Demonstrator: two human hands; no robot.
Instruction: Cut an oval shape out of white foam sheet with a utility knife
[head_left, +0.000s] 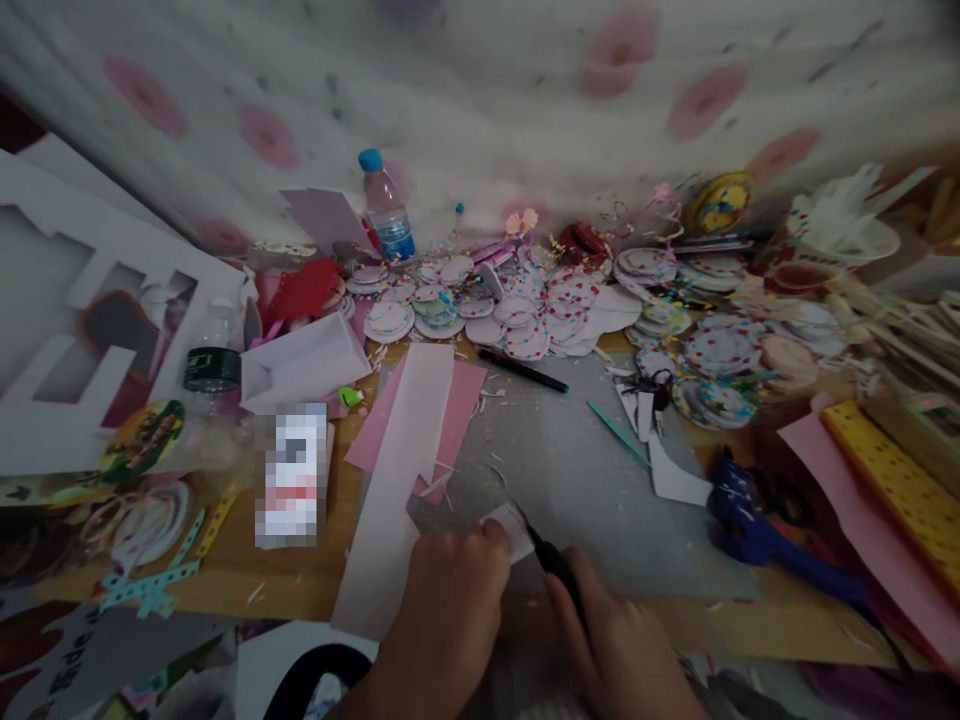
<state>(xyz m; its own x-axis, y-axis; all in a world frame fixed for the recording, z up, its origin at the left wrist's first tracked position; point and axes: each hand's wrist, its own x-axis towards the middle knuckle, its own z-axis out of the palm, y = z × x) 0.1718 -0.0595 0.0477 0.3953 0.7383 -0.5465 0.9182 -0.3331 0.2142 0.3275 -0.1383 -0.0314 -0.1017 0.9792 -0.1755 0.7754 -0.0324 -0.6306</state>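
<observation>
My left hand (454, 595), fingers curled, pinches a small white piece of card (516, 538) near the front edge of a grey cutting mat (547, 440). In my right hand (626, 645) is a craft knife (559, 565) with a black handle. Its thin tip points up and left, at the card's right edge; whether it touches cannot be made out. A long white paper strip (405, 430) lies left of my hands, over a pink sheet (466, 395). Thin paper slivers (435, 485) are scattered beside it.
Behind the mat are a black pen (525, 370) and heaps of decorated paper discs (517, 310). A water bottle (388, 215) stands at the back. Rightward lie a teal strip (616, 432), keys (660, 390) and a blue-handled tool (750, 525). A small box (292, 475) sits left.
</observation>
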